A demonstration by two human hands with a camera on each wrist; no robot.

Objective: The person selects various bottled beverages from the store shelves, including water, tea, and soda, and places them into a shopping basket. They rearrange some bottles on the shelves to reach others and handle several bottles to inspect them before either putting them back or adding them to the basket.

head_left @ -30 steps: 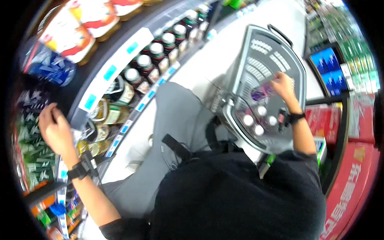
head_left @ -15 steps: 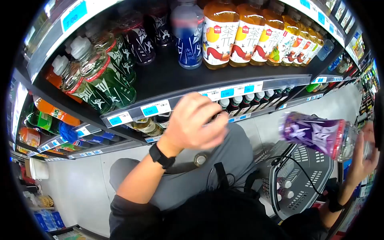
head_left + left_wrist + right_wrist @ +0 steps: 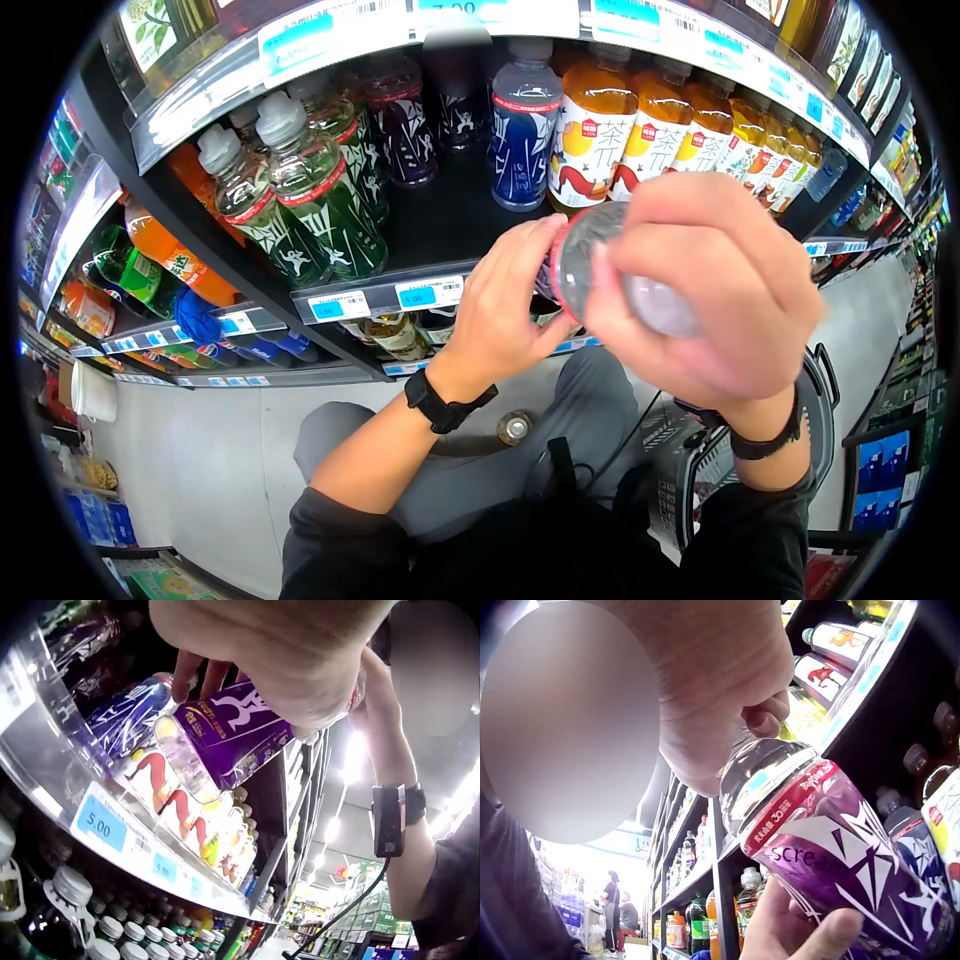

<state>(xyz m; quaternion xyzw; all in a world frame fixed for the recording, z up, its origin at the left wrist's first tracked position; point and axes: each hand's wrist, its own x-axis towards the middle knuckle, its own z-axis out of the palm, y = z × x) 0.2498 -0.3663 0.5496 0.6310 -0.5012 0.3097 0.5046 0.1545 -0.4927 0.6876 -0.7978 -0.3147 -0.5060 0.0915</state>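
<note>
In the head view both my hands hold a drink bottle (image 3: 580, 245) in front of the shelf. It has a purple label, a red band and a clear neck, and it lies tilted. My left hand (image 3: 505, 300) grips the label part; the right wrist view shows its thumb (image 3: 832, 937) along the purple bottle (image 3: 817, 840). My right hand (image 3: 715, 285) is curled round the neck end, hiding the cap. Behind them on the shelf stand a blue-labelled bottle (image 3: 525, 145), dark purple bottles (image 3: 400, 130) and green bottles (image 3: 325, 210).
Orange tea bottles (image 3: 597, 135) line the shelf's right side, above the price-tag edge (image 3: 430, 292). A grey basket (image 3: 680, 480) stands by my right leg. A round-topped glass item (image 3: 514, 428) is on the floor between my legs. Soda bottles (image 3: 165, 245) fill shelves at left.
My right hand has lifted the purple bottle out of the basket and brought it left to the shelf front. The left hand, earlier holding nothing, now grips it too.
</note>
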